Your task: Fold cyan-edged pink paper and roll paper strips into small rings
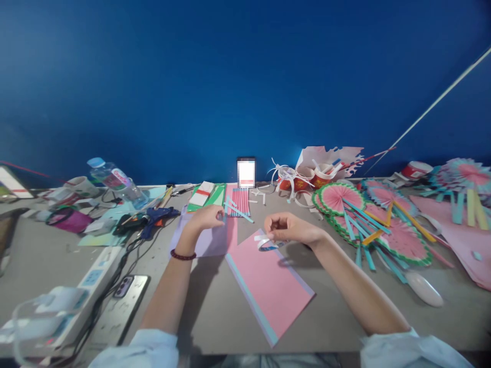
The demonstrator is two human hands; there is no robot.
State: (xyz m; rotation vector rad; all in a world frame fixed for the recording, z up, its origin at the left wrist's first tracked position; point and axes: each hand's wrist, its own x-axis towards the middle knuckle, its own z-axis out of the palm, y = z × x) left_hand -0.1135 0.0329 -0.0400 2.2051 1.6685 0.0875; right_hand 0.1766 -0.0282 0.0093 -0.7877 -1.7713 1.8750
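My right hand (288, 228) pinches a roll of tape (267, 244), a thin ring with a short white end sticking out to the left. It hovers over the upper part of a pink paper sheet (270, 281), which lies at an angle with a light blue strip along its left edge. My left hand (207, 219) is above a lilac sheet (199, 237), its fingers curved with a small gap to the thumb; nothing shows in it. Just beyond, a pleated pink paper piece (241, 203) lies with thin blue strips (238, 208) across it.
Paper fans (341, 198) and red cups (303, 178) crowd the right, near a white oval object (424, 289). On the left are a power strip (92, 278), a phone (125, 306), a blue glue gun (155, 220) and a bottle (117, 179). A blue wall (245, 82) stands behind.
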